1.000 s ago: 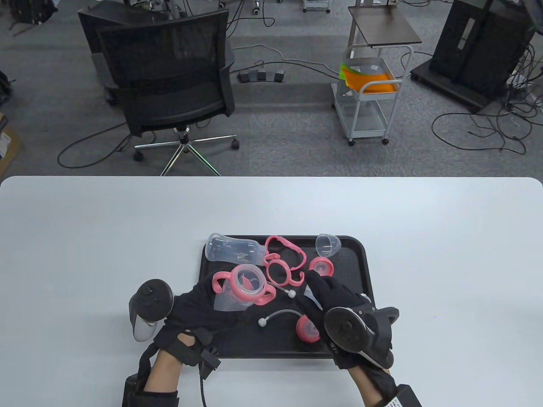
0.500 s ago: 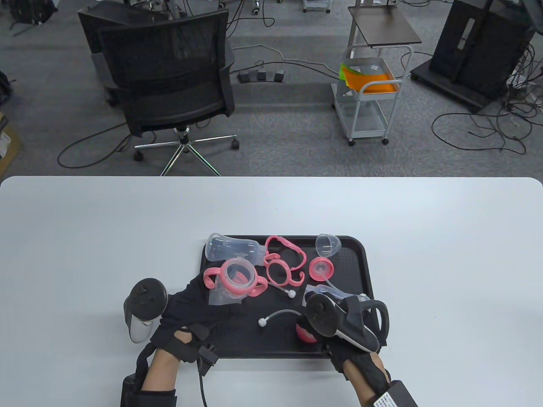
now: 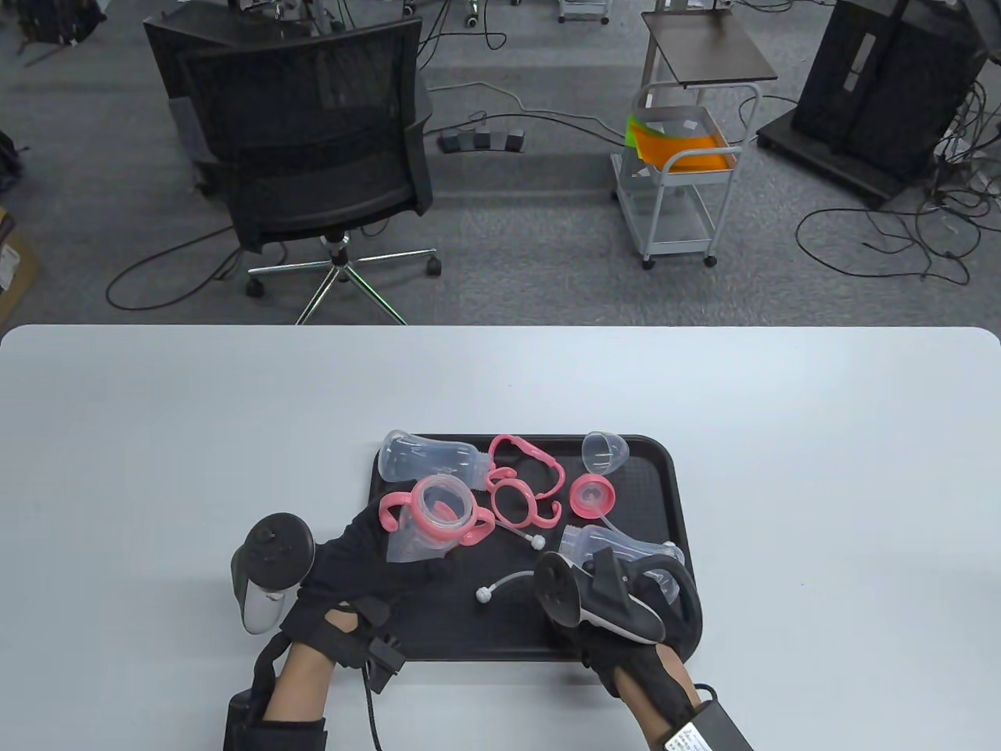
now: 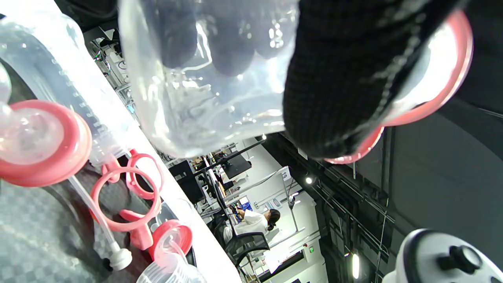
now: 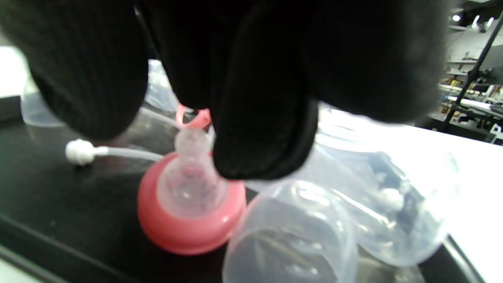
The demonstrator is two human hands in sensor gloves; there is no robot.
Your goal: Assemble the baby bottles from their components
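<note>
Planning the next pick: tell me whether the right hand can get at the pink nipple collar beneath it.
Probably yes. The right hand hovers right over the pink nipple collar, fingertips beside its teat; only a clear dome cap leans against it.

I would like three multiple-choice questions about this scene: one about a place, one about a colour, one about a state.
1. Where does the loose handle ring lie?
A on the black tray
B on the white table
C on the chair

2. What colour is the collar of the nipple cap under the right hand?
A blue
B pink
C green

3. What is the left hand doing?
A resting flat
B pointing
C holding a clear bottle

Key: 1 A, the ring sits inside the tray rim; 2 B, the right wrist view shows pink; 3 C, fingers wrap the bottle body.
</note>
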